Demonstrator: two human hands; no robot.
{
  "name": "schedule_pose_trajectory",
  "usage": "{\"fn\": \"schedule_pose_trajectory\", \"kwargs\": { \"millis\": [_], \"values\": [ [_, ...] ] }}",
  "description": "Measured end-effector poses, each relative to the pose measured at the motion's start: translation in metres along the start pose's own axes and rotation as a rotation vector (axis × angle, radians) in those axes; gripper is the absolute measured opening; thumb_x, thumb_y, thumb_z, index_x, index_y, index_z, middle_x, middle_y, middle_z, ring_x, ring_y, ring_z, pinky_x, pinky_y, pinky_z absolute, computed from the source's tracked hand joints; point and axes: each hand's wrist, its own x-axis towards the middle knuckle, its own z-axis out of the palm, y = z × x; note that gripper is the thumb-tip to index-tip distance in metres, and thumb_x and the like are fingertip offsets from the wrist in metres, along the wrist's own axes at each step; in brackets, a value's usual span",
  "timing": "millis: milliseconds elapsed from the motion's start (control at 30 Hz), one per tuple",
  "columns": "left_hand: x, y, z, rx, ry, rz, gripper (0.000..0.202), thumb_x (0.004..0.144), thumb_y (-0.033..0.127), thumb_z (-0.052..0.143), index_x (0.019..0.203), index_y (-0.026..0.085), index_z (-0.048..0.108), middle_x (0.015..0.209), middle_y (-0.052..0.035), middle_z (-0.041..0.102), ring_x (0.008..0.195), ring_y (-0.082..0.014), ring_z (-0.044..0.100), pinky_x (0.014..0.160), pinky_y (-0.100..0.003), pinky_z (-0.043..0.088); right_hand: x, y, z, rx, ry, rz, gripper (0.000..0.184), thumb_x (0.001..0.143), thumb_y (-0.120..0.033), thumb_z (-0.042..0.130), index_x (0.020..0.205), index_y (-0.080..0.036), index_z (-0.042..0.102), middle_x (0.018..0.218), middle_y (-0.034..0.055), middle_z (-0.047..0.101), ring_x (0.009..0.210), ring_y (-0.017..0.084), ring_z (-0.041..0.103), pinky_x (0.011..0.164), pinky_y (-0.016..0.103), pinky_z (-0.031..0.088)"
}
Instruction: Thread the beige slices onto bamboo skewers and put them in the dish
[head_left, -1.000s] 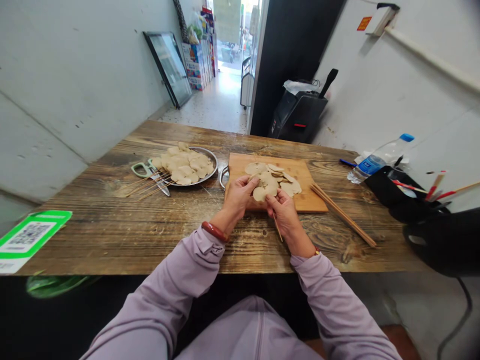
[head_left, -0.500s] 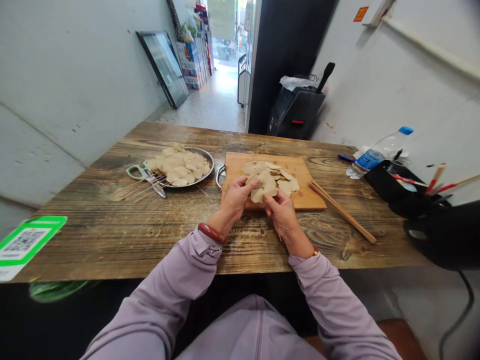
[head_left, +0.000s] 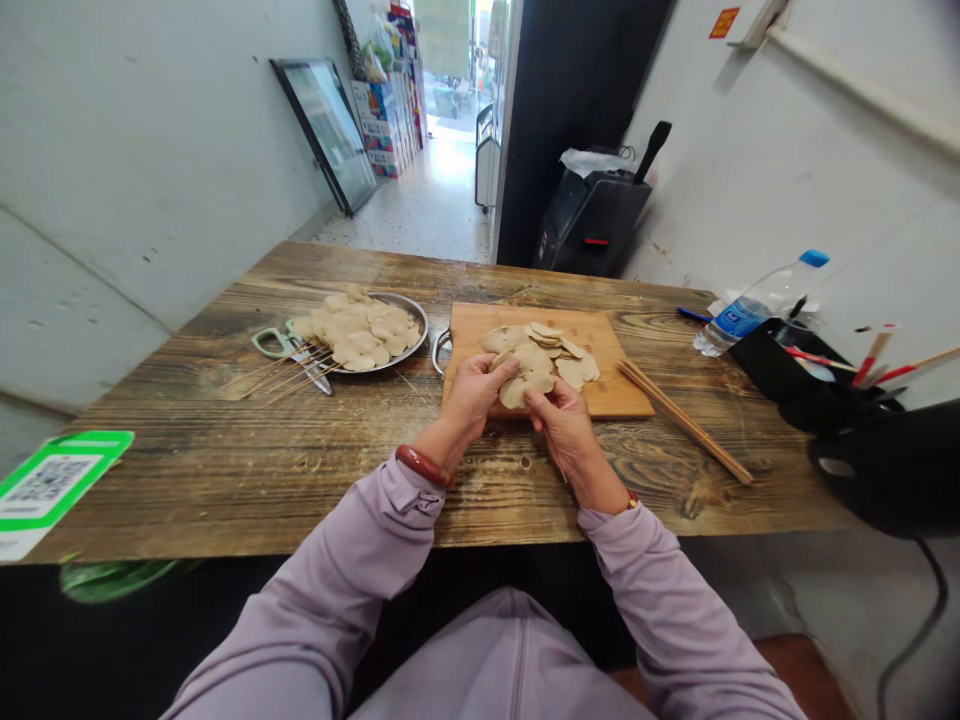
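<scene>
Thin, pale beige round slices (head_left: 527,386) are pinched between my two hands above the front of a wooden cutting board (head_left: 622,400). My left hand (head_left: 472,395) grips their left side with thumb and fingers. On the right side, my right hand (head_left: 564,425) pinches the lower slice, and a thin skewer runs down below its palm. Behind my fingers, more loose slices (head_left: 576,368) lie overlapped on the board. To the left, a round metal plate (head_left: 421,320) holds a heap of skewered slices (head_left: 360,325), their sticks pointing toward the front left.
Green-handled scissors (head_left: 274,343) lie partly under the skewers. A bundle of bare skewers (head_left: 686,425) rests right of the board. Further right are a water bottle (head_left: 750,310) and a black organizer (head_left: 765,365). A green-bordered QR card (head_left: 60,485) is at the left edge.
The slices between my hands have shifted slightly, the lower one now tilted at a different angle in my right fingers. Both hands stay in nearly the same place.
</scene>
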Motion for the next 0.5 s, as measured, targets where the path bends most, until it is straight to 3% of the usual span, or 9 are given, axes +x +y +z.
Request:
{"fn": "schedule_pose_trajectory", "kwargs": {
  "millis": [200,500],
  "values": [
    [-0.0003,0.0036,-0.0005,-0.007,-0.049,-0.117,0.045,0.055,0.047,0.096,0.069,0.013,0.07,0.063,-0.0029,0.068,0.051,-0.0106,0.057,0.048,-0.022,0.043,0.0005,0.0015,-0.0029,-0.001,0.015,-0.003,0.043,0.06,-0.051,0.087,0.084,-0.021,0.068,0.069,-0.0037,0.064,0.048,0.006,0.04,0.039,0.02,0.031],
    [-0.0033,-0.0023,0.0022,-0.005,-0.041,-0.077,0.05,0.051,0.052,0.097,0.073,0.012,0.074,0.069,-0.0041,0.072,0.055,-0.0119,0.06,0.054,-0.024,0.05,0.001,0.0045,-0.0051,-0.001,0.034,-0.019,0.041,0.06,-0.05,0.088,0.081,-0.021,0.067,0.065,-0.0053,0.062,0.045,0.006,0.039,0.039,0.02,0.031]
  ]
}}
